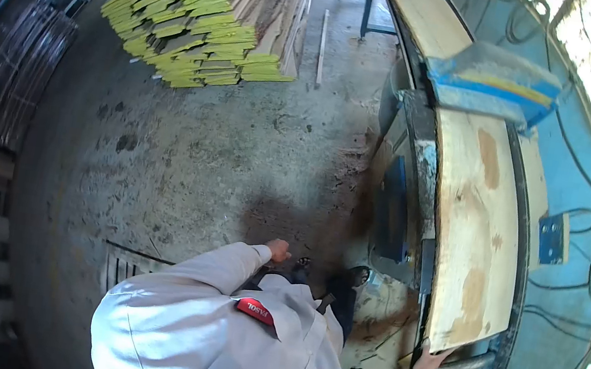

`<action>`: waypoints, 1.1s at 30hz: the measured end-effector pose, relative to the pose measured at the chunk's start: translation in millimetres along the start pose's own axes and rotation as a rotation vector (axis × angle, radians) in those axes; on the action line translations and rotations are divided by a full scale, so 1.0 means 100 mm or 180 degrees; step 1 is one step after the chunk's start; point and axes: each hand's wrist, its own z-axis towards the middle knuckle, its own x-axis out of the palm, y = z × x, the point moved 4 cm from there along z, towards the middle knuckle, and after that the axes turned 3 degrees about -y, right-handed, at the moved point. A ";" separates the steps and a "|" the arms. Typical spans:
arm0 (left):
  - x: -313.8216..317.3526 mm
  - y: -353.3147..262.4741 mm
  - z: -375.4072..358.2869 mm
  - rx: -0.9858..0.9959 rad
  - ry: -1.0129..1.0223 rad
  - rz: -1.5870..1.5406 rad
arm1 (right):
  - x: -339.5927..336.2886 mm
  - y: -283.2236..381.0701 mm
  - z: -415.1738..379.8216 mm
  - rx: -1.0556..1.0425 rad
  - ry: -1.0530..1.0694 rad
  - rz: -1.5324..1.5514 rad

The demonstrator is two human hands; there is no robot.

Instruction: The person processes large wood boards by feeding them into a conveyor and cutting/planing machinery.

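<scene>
A wide, pale wooden board (467,235) with brown patches lies lengthwise on the machine bed at my right. My right hand (428,361) grips its near left corner, fingers at the end edge. The board's far part reaches a dusty blue guard (493,84), which hides what lies under it. My left hand (277,250) hangs in front of my body over the floor, fingers curled closed, with nothing visible in it.
Metal rollers (464,366) extend below the board's near end. A large stack of planks (204,31) with yellow-green ends stands ahead left. A blue electrical box (553,239) and loose cables are right of the bed. A thin strip (322,48) lies on the concrete floor.
</scene>
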 end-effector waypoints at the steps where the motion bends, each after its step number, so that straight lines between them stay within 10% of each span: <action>1: 0.06 -0.09 0.04 -0.0009 -0.0042 -0.0054 | 0.00 -0.07 0.02 0.0038 0.0019 0.0067; 10: 0.05 -0.64 0.24 0.0759 -0.0416 -0.0190 | 0.03 -0.05 0.01 0.0186 -0.0003 -0.0095; 33: 0.14 0.16 0.12 -0.0074 -0.0306 -0.0285 | 0.17 -0.39 0.10 -0.0182 0.0158 0.0043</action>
